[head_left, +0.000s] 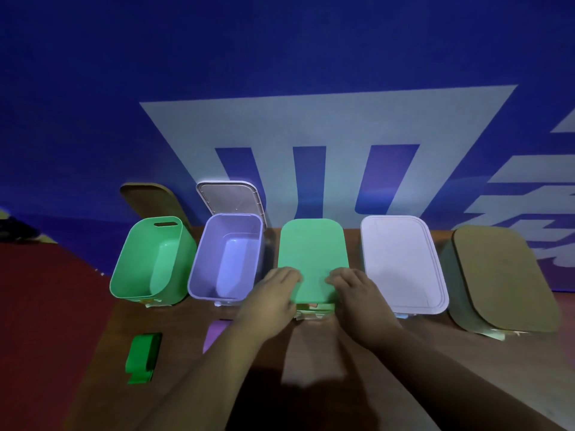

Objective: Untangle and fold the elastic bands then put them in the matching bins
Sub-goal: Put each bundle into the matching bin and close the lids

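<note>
1. Blue wall [280,57] behind a brown worktop [311,346].
2. Green band [141,357] lies before the open, empty green bin [137,259].
3. Purple band [214,335] lies before the open, empty purple bin [211,259].
4. Left hand [273,297] and right hand [357,293] rest on the green lid [311,253]; I cannot tell the grip.
5. Pale lidded bin [401,259], then tan lidded bin [504,275].

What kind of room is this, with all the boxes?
Probably a staged sorting station: coloured bins lined up on a brown table, a big blue printed banner behind, a folded green band waiting.
</note>
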Demonstrator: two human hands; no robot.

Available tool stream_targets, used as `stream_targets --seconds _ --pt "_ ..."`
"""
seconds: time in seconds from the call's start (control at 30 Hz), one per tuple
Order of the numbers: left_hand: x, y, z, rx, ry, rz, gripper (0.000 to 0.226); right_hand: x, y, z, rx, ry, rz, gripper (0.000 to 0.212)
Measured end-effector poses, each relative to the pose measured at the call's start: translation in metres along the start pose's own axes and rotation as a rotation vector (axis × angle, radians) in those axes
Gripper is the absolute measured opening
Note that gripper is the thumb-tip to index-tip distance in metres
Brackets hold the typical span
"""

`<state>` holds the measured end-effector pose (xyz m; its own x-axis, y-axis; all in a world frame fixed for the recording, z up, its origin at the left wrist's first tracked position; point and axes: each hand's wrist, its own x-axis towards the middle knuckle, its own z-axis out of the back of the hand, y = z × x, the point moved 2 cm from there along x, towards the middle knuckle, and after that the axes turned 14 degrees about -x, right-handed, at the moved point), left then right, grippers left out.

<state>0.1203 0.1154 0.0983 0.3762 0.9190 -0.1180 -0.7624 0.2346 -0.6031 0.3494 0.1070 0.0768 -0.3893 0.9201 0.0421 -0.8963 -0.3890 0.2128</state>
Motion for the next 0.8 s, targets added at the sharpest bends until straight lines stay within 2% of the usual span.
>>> stream_targets --seconds 0.17,0.37,0.57,0.67,0.8 --pt "-0.01 0.008 -0.01 -0.027 0.049 0.047 0.058 -0.011 0.007 -0.009 -0.053 0.154 -0.01 0.053" --pt "-0.015 0.015 -0.014 0.015 0.052 0.021 0.062 -0.014 0.015 -0.014 -0.204 0.328 -0.094 0.077" --pt "0.009 0.018 -0.002 0.062 0.168 -0.01 0.066 0.022 0.032 0.016 -0.249 0.431 -0.194 0.07" --pt "0.028 0.022 0.008 0.166 0.229 -0.048 0.071 0.043 0.039 0.024 -0.226 0.499 -0.232 0.065" --pt "0.029 0.029 0.006 0.244 0.242 -0.078 0.079 0.047 0.057 0.025 -0.264 0.527 -0.264 0.08"
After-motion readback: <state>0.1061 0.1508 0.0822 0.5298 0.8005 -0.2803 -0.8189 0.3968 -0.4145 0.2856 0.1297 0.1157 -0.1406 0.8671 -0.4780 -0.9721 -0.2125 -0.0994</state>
